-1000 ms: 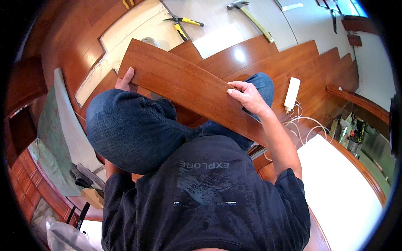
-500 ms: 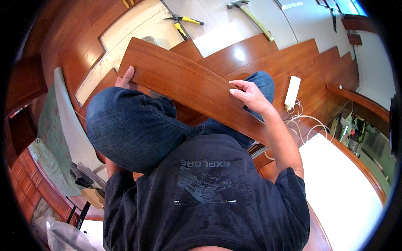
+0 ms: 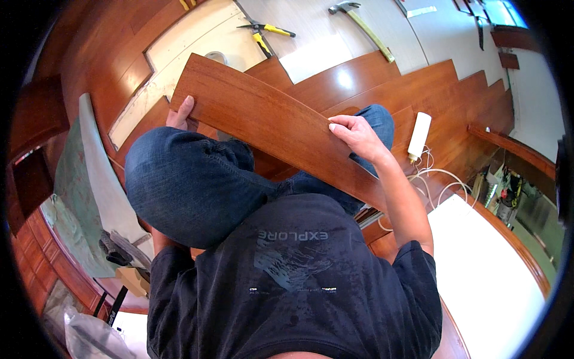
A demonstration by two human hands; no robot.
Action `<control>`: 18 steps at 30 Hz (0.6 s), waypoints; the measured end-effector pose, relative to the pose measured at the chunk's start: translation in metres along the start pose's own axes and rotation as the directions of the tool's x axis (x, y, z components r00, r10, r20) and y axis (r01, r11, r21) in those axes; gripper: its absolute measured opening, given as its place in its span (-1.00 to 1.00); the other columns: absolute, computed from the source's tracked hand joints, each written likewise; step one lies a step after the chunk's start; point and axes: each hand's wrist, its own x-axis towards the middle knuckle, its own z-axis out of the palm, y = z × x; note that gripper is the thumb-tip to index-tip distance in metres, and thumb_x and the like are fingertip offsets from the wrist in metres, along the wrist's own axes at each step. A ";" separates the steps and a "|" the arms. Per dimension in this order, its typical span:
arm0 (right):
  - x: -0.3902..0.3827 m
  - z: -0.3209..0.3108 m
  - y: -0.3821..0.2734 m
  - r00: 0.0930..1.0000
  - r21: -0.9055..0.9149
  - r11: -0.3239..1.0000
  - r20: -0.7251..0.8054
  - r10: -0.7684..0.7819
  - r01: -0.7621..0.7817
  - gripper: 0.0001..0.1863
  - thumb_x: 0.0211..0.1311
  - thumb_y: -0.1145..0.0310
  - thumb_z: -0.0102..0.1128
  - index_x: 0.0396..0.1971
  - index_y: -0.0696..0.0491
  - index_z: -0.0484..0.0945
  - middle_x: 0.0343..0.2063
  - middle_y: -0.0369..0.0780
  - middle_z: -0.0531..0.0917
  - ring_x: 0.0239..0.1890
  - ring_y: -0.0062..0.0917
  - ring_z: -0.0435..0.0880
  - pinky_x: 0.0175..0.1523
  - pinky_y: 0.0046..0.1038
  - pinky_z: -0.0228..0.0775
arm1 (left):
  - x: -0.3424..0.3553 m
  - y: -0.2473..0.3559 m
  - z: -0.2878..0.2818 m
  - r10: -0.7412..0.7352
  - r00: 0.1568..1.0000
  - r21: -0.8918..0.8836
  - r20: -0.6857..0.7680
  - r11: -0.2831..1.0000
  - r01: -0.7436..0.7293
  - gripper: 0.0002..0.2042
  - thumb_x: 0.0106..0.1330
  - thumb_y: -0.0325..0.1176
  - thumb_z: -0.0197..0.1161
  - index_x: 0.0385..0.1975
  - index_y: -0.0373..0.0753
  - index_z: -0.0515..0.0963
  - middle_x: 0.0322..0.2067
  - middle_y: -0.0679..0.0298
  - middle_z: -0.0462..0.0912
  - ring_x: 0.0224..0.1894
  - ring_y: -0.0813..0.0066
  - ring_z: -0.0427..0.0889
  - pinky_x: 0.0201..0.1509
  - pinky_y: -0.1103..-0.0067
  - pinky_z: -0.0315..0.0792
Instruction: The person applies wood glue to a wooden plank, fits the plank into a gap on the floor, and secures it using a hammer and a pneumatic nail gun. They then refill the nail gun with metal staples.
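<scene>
A long reddish-brown wooden floorboard (image 3: 263, 113) lies aslant across my raised knees, its far-left end the highest in view. My left hand (image 3: 182, 113) grips that end, thumb on the top face and the other fingers hidden beneath. Around the board's far long edge, toward its right part, my right hand (image 3: 357, 135) is closed with the thumb on top. The board's near-right end passes behind my right forearm. Beyond it spread the laid floorboards (image 3: 359, 72) with a stepped edge.
Pliers with yellow handles (image 3: 266, 33) and a hammer (image 3: 365, 33) lie beyond the boards. A white squeeze bottle (image 3: 420, 136) rests to the right, near a looped pale cable (image 3: 445, 173). A round tin (image 3: 216, 57) shows behind the board. At far right runs a white panel (image 3: 484, 269).
Both hands keep their hold on the floorboard, which has barely moved. The whole view has shifted slightly.
</scene>
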 end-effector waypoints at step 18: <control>-0.006 -0.013 -0.004 0.995 -0.061 0.998 0.096 0.000 0.006 -0.59 0.31 0.35 0.15 0.10 0.24 0.58 -0.18 -0.20 0.73 -0.15 -0.59 0.63 -0.01 -0.49 0.49 | 0.007 -0.016 -0.016 -0.029 0.999 -0.049 -0.045 0.998 0.027 -0.48 0.44 -0.18 0.23 0.31 -0.28 0.35 0.24 0.08 0.52 0.29 0.10 0.49 0.46 0.15 0.22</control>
